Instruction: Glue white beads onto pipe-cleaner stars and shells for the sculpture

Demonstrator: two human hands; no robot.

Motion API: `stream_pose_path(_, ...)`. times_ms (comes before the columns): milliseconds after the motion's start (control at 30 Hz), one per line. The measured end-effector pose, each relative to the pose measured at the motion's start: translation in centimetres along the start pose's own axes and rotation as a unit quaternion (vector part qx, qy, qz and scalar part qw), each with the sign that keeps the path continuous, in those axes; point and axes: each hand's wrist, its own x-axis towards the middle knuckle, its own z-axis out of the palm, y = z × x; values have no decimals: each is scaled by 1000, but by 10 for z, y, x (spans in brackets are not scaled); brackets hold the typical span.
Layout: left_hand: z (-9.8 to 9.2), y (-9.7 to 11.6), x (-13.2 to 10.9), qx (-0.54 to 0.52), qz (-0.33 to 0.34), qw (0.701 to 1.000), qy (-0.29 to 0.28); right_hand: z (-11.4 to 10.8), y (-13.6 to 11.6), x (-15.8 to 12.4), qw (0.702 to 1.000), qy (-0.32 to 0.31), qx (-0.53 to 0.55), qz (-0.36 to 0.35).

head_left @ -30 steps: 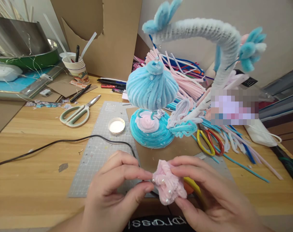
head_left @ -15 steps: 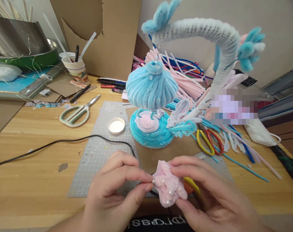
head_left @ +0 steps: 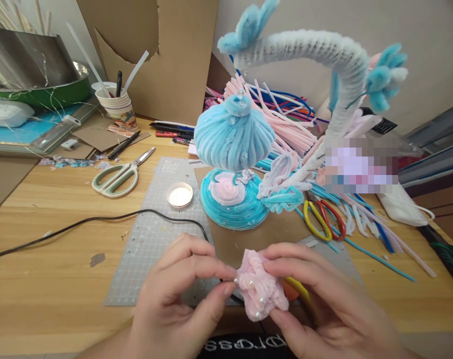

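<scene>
A fuzzy pink piece [head_left: 262, 286] dotted with several pearl beads is held low in the middle of the view. My right hand [head_left: 316, 294] grips its right side between thumb and fingers. At its left edge, the thumb and forefinger of my left hand [head_left: 189, 291] pinch close around a small pearl bead [head_left: 236, 281]. Beyond my hands, a blue pleated dome [head_left: 234, 133] hangs under a white fuzzy arch [head_left: 309, 45]. Beneath the dome lies a round blue base [head_left: 234, 219] with a pink centre.
On the grey cutting mat [head_left: 155, 249] is a small dish of white beads [head_left: 179, 195], with a black cable crossing nearby. Green-handled scissors [head_left: 116, 179] lie left. Yellow-and-red-handled pliers [head_left: 324, 219] and pipe cleaners [head_left: 282, 119] are at right and back.
My left thumb has drawn slightly down and away from the forefinger at the bead. The pink piece has barely shifted.
</scene>
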Motion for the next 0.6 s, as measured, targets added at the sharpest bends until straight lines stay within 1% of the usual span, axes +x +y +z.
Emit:
stream_pose_path(167,0,2,2,3,4,1000,1,-1,-3,0,1000,2,1,5)
stream_pose_path(433,1,3,4,8,3,1000,-3,0,-5,3,1000,9,-1,-11)
stream_pose_path(600,0,1,3,5,5,1000,-6,1,-7,4,1000,10,-5,-1)
